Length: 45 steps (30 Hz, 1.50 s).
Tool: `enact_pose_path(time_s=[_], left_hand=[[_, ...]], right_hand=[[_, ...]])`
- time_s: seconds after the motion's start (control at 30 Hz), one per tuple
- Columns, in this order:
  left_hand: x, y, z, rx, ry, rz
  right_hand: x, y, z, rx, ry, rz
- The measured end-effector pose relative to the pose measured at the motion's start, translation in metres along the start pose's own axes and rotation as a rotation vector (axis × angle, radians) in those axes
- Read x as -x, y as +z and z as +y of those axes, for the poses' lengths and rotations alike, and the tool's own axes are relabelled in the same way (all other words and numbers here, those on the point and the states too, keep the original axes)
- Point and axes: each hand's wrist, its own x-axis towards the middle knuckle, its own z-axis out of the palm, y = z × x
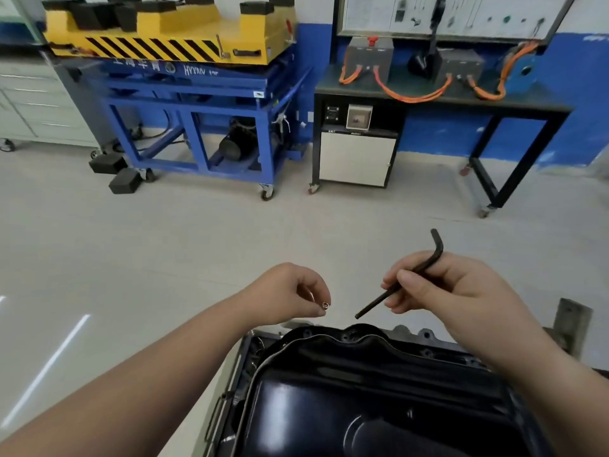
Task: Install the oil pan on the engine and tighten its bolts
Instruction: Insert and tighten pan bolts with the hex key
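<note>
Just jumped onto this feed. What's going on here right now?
A person is working over the black oil pan, which sits on the engine. The left hand pinches a bolt at its fingertips. The right hand holds an L-shaped hex key, long end aimed toward the bolt. Both hover above the pan's far edge, and this bolt is not yet in a hole.

Both forearms reached forward, hands level and apart. The left hand (291, 290) pinched a small bolt (325, 305) at its fingertips; the right hand (451, 291) gripped a hex key (407, 278), thumb on top.
</note>
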Motion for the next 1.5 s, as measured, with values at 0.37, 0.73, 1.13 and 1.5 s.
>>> enact_pose_path(time_s=[0.37,0.73,1.13,1.5], left_hand=[[-0.015,-0.001,-0.035,0.005,-0.051,-0.146],[-0.015,0.005,-0.031,0.066,0.003,-0.141],[0.006,0.004,-0.054,0.167,-0.067,0.109],[0.079,0.028,-0.037,0.595,-0.075,0.651]], right_hand=[[-0.007,0.008,0.015,0.059,0.141,0.007],[0.003,0.006,0.012,0.054,0.155,0.073],[0.003,-0.006,0.012,0.138,0.095,0.106],[0.051,0.003,0.012,0.13,-0.175,0.429]])
